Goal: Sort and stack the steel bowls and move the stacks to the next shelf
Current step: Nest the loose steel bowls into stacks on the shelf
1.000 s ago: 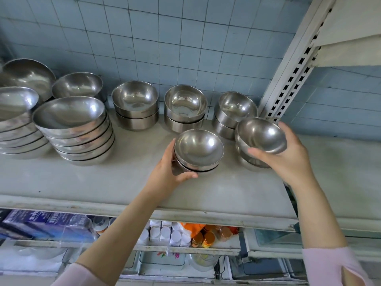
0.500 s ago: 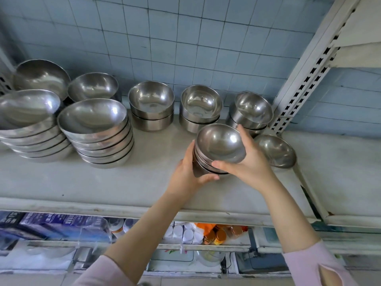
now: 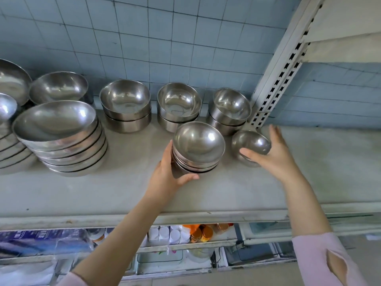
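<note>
The left hand cups the small bowl stack; the right hand, fingers spread, grips a single bowl.

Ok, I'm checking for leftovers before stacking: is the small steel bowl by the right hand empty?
Empty. The small steel bowl tilts toward the camera, its bare shiny inside showing, cupped by the right hand.

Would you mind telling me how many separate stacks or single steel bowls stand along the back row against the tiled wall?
5: a large bowl at far left, cut off by the frame; a wide bowl; then three two-bowl stacks, left, middle, right. More may sit beyond the left edge.
</note>
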